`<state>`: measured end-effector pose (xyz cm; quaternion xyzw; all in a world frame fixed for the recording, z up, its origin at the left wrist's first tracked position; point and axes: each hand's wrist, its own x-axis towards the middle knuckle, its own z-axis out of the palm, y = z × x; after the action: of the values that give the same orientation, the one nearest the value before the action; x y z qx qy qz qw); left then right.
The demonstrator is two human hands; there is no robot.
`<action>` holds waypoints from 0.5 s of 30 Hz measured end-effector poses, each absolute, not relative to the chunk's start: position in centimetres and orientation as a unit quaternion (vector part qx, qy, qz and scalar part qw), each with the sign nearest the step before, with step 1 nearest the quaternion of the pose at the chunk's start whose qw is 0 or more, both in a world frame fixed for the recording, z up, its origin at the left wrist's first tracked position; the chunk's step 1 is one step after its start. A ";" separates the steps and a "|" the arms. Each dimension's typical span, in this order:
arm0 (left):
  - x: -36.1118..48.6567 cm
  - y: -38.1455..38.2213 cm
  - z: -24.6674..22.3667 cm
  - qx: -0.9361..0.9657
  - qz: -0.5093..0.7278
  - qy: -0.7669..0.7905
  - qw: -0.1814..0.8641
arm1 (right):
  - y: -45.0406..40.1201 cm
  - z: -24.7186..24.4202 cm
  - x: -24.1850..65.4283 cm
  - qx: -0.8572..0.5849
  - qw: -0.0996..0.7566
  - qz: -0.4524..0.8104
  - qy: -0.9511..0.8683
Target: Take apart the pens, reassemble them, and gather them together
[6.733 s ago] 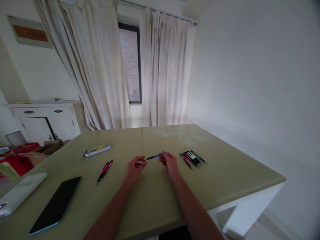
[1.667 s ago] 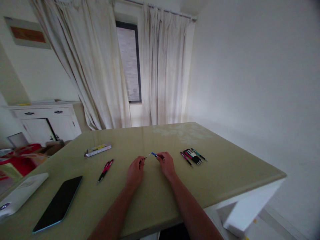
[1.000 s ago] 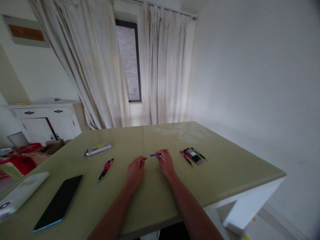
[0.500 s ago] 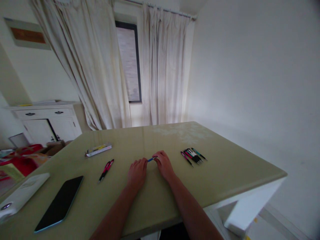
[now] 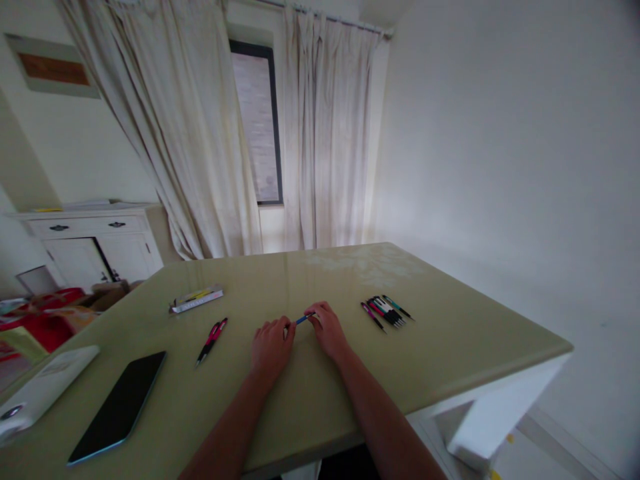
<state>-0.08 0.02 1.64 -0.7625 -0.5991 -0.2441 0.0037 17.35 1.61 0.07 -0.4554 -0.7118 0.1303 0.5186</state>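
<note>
A slim blue pen [image 5: 302, 320] spans the gap between my two hands, just above the table. My left hand [image 5: 273, 341] pinches its left end, where a dark tip shows by the thumb. At the other end, the fingers of my right hand [image 5: 327, 328] are closed on the pen and hide part of it. To the right lies a row of several pens [image 5: 386, 312] with black, white, pink and teal parts. Left of my hands, pink-and-black pens [image 5: 212, 341] rest side by side.
A small open box [image 5: 197, 300] with something yellow in it lies at the back left. Nearer are a dark tablet [image 5: 120, 405] and a white device [image 5: 47, 387]. The greenish table [image 5: 450, 360] ends at a right edge near the wall.
My left hand has shifted slightly left and its fingers have moved on the pen, so a dark end now shows there. My right hand stays about where it was.
</note>
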 end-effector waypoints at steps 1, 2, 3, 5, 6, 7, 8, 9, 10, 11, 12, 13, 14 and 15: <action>-0.1 0.0 1.6 -0.760 -0.245 -0.602 0.004 | 1.7 0.0 17.4 -0.457 0.518 0.130 -0.711; -0.1 0.0 1.6 -0.759 -0.245 -0.604 0.004 | 1.7 0.0 17.4 -0.460 0.517 0.130 -0.710; -0.2 0.0 1.6 -0.758 -0.246 -0.604 0.005 | 1.8 -0.1 17.4 -0.464 0.516 0.129 -0.709; -0.3 0.1 1.5 -0.761 -0.247 -0.599 0.003 | 1.8 -0.2 17.4 -0.471 0.511 0.129 -0.708; -0.3 0.2 1.4 -0.764 -0.248 -0.595 0.000 | 1.9 -0.3 17.4 -0.475 0.507 0.129 -0.707; -0.4 0.3 1.3 -0.768 -0.250 -0.590 -0.003 | 1.9 -0.3 17.4 -0.478 0.504 0.129 -0.708; -0.4 0.4 1.2 -0.771 -0.252 -0.585 -0.007 | 1.9 -0.4 17.4 -0.480 0.500 0.131 -0.709; -0.5 0.5 1.1 -0.773 -0.255 -0.581 -0.010 | 1.9 -0.4 17.4 -0.482 0.497 0.131 -0.710; -0.5 0.7 1.0 -0.774 -0.257 -0.578 -0.014 | 2.0 -0.4 17.4 -0.484 0.495 0.132 -0.710; -0.6 0.8 0.9 -0.775 -0.259 -0.577 -0.018 | 2.0 -0.4 17.4 -0.485 0.494 0.132 -0.710; -0.6 1.0 0.7 -0.775 -0.262 -0.575 -0.022 | 2.0 -0.4 17.4 -0.485 0.494 0.134 -0.709; -0.6 1.1 0.7 -0.775 -0.265 -0.573 -0.025 | 2.0 -0.4 17.4 -0.486 0.497 0.139 -0.705; -0.6 1.1 0.6 -0.775 -0.268 -0.572 -0.027 | 1.9 -0.4 17.4 -0.488 0.502 0.146 -0.699; -0.6 1.2 0.5 -0.774 -0.271 -0.572 -0.029 | 1.9 -0.3 17.5 -0.489 0.508 0.157 -0.691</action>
<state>-0.63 1.20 0.51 -0.7739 -0.5718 -0.2706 -0.0290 17.47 1.89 -0.32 -0.4888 -0.6914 0.1573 0.5083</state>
